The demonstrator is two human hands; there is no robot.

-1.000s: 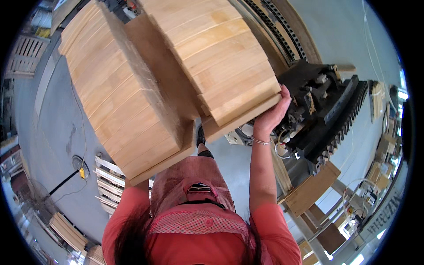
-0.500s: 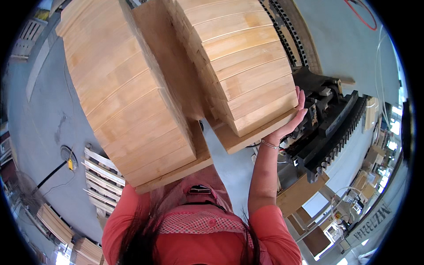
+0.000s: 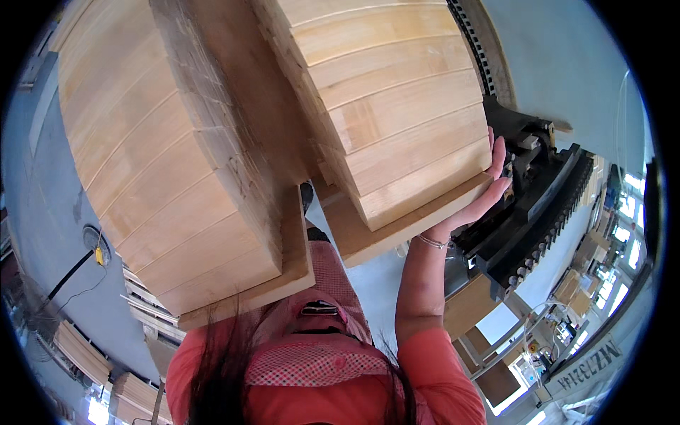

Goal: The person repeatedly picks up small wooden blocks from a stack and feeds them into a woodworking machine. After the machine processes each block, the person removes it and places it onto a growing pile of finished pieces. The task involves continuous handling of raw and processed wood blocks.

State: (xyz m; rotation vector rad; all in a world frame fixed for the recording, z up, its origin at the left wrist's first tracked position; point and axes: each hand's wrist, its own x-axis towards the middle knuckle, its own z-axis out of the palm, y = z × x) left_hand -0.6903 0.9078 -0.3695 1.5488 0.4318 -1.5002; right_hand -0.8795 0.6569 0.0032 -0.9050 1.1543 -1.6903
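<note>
Two tall stacks of pale wooden slats fill the space before me, a left stack (image 3: 156,184) and a right stack (image 3: 407,120). Beneath them are the front ends of a wooden board, one end (image 3: 301,265) under the left stack, the other end (image 3: 418,218) under the right, with a gap between. A brown wooden surface (image 3: 244,78) shows between the stacks. My right hand (image 3: 482,195) grips the right board end from below, its fingers up along the outer side of the stack. The left stack hides my left hand; only that sleeve shows.
Black machinery with a toothed curved rail (image 3: 542,219) stands close by my right arm. A pallet (image 3: 152,308) and piled boards (image 3: 83,353) lie at the left. Farther left is a round floor stand (image 3: 97,243) with a dark pole. Several wooden panels (image 3: 467,306) sit lower right.
Both stacks have swung a little to the left and loom larger. My right hand has moved slightly right and keeps its hold on the board. More of the left stack's inner side shows.
</note>
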